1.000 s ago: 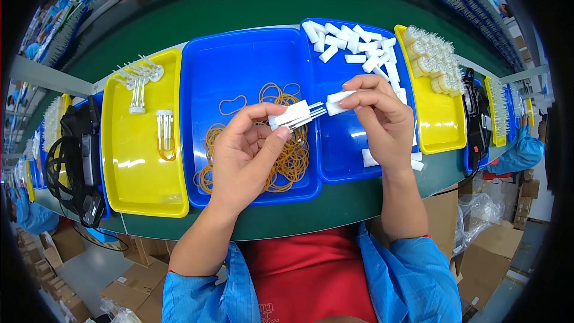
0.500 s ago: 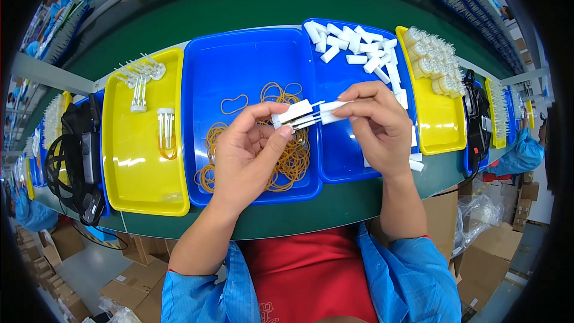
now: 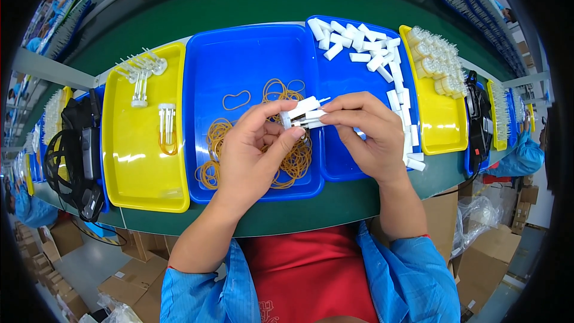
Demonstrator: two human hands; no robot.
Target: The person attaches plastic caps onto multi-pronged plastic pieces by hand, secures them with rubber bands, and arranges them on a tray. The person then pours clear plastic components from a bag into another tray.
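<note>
My left hand is closed around a white round-based part with thin pins, its pins directed to the right. One white block sits along its upper pins. The fingers of my right hand pinch a second white block at the pins; these fingers partly cover it. Below both hands, tan rubber bands lie in a blue tray. More loose white blocks fill the far part of another blue tray on the right.
At left, a yellow tray holds several pinned parts and one with a rubber band. A yellow tray at right carries clustered bristly pieces. Black cables and devices flank the trays on the green bench.
My right hand has moved left, bringing its white block from the pin tips in over the pins, closer to the round base. My left hand has shifted slightly right.
</note>
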